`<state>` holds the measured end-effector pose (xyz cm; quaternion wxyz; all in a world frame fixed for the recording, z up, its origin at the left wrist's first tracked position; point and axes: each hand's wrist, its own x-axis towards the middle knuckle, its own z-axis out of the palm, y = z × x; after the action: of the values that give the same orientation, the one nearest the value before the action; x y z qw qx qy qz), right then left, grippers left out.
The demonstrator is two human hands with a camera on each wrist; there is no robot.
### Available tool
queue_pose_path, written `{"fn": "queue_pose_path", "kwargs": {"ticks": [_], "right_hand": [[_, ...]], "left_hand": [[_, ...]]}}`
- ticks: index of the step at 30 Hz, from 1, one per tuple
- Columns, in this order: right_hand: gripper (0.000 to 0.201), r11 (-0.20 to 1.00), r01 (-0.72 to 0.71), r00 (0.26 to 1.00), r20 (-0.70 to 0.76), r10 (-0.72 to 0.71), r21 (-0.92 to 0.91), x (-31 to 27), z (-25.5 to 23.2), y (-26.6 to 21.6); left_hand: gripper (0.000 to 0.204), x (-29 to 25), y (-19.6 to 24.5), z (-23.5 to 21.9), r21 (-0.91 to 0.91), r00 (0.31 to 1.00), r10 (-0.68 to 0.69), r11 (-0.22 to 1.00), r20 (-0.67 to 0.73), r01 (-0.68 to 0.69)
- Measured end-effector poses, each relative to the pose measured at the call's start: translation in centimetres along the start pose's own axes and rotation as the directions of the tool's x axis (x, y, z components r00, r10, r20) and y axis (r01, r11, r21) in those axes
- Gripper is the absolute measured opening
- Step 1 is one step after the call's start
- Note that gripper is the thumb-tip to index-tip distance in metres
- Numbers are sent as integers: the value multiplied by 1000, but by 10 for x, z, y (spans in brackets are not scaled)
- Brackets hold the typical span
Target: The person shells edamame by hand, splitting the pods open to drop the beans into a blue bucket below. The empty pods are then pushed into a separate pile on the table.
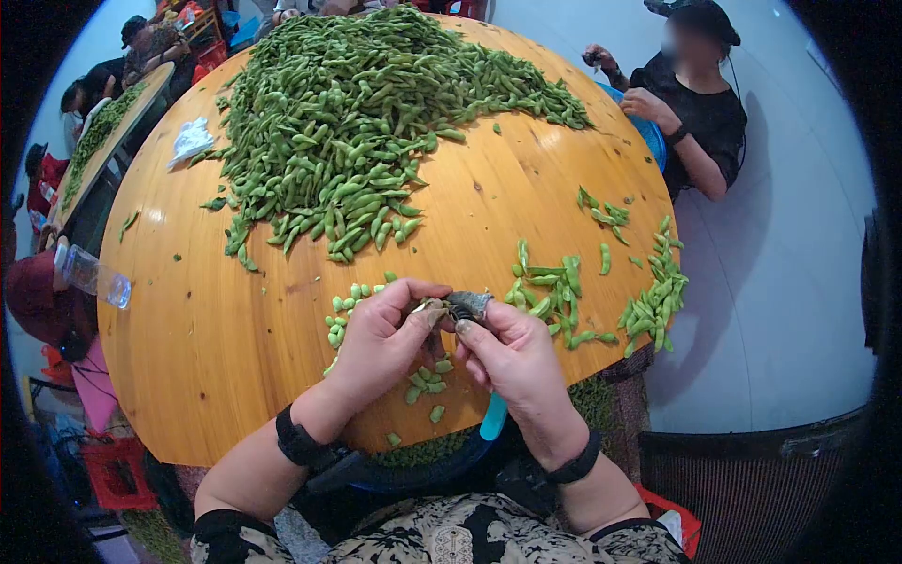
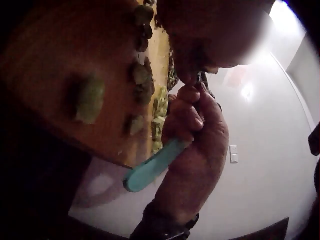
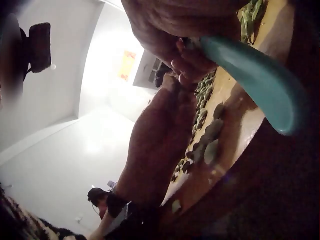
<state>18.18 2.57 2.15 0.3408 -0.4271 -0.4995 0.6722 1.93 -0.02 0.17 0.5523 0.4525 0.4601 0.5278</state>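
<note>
Landmark: round wooden desk (image 1: 235, 310); all places are given relative to it.
Left hand (image 1: 381, 338): over the near edge of the desk, fingers curled, thumb and fingertips pinching a small dark pod (image 1: 467, 304) at its left end.
Right hand (image 1: 512, 357): also over the near edge, just beside the left hand, fingers curled round a tool with a teal handle (image 1: 493, 418); its fingertips meet the pod from the right.
Teal handle, detail: it sticks out below the right hand, past the desk's near edge; the left wrist view shows it (image 2: 152, 170) running through the curled fingers, the right wrist view shows its rounded end (image 3: 255, 75). The working end is hidden by the fingers.
Pod: held between both hands, above the desk's near edge, not touching the wood; greyish, too small to tell more.
Shelled beans (image 1: 427, 381): loose scatter on the desk directly under and left of the hands.
Small pod batch (image 1: 554, 291): on the desk's near right part, just beside the right hand.
Edge pod row (image 1: 653, 301): along the desk's right rim.
Main pod heap (image 1: 366, 113): far half of the desk, well apart from the hands.
Plastic bottle (image 1: 92, 274): at the desk's left rim.
Seated person (image 1: 691, 103): beyond the desk's far right edge.
</note>
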Motion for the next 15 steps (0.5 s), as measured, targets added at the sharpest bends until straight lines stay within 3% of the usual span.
{"fn": "queue_pose_path", "kwargs": {"ticks": [2, 3, 4, 6, 9, 13, 15], "right_hand": [[17, 1000, 21, 1000, -2, -21, -3, -1, -1, -1], [18, 999, 25, 996, -85, -22, 42, -2, -3, -5], [20, 996, 32, 986, -164, -17, 87, -4, -5, -9], [23, 996, 42, 989, -145, -30, 78, -5, -12, -14], [25, 994, 101, 971, -225, -87, 52, -7, -22, -17], [20, 995, 64, 981, -179, -77, -79, -6, -21, -8], [18, 991, 70, 989, -122, -85, -117, -5, -15, -7]], "left_hand": [[19, 3, -7, -3, 70, 996, 47, 997, -80, -41], [18, 4, -9, -5, 141, 983, 99, 987, -157, -77], [18, 4, -8, -5, 141, 982, 101, 987, -161, -78], [17, 7, -7, -4, 2, 978, 118, 993, -173, -120], [17, 8, -8, -9, 100, 977, 54, 994, -205, -34], [18, 6, -1, -8, 163, 991, 46, 986, -126, -25], [19, 5, 5, -5, -32, 997, -50, 998, -62, 48]]}}
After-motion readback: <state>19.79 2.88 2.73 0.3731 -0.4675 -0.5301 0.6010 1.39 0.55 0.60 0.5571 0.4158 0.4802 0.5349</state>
